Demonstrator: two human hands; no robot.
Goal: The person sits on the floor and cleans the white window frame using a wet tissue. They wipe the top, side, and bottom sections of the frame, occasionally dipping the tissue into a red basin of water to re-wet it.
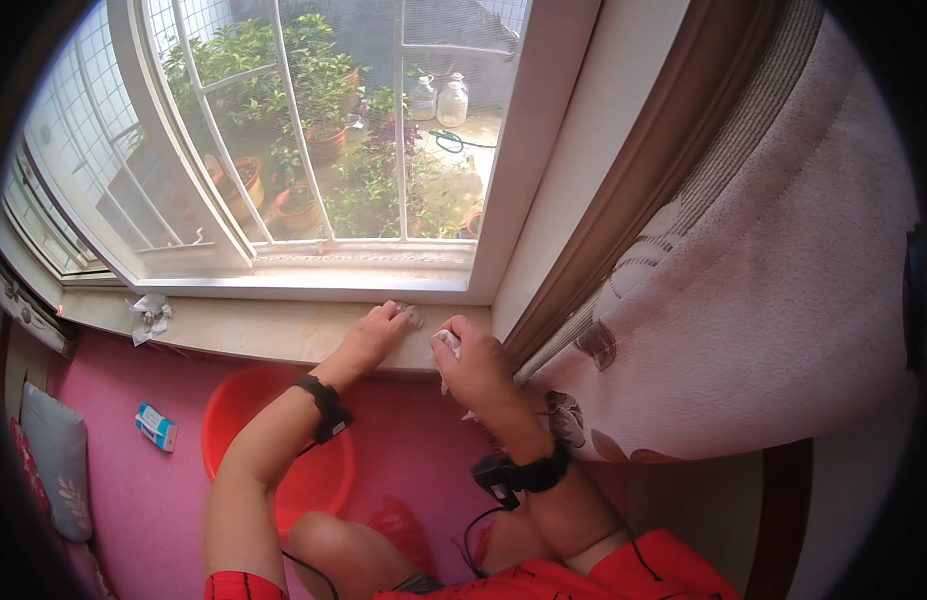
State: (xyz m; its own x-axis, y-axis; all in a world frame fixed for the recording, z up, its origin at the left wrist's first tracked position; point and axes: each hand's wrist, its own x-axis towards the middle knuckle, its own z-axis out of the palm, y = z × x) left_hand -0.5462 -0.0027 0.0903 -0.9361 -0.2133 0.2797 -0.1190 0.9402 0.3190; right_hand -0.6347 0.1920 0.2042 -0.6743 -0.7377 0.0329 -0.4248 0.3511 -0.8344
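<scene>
My left hand (370, 336) is over the stone windowsill (246, 326), its curled fingertips on a greyish crumpled tissue (411, 316) near the foot of the window frame. Just to the right, my right hand (475, 364) grips a white wad of tissue (448, 343) between thumb and fingers at the sill's front edge. Part of that wad is hidden by the fingers. Further left on the sill lies a pile of crumpled used tissue (151, 316), partly hanging over the edge. Black straps with small boxes and cables are on both wrists.
A red plastic basin (336, 480) stands on the pink floor (133, 375) below my left forearm. Left of it lies a blue tissue packet (156, 427), near a grey cushion (55, 461). The window (328, 187) has white bars; a pink curtain (733, 300) hangs at right.
</scene>
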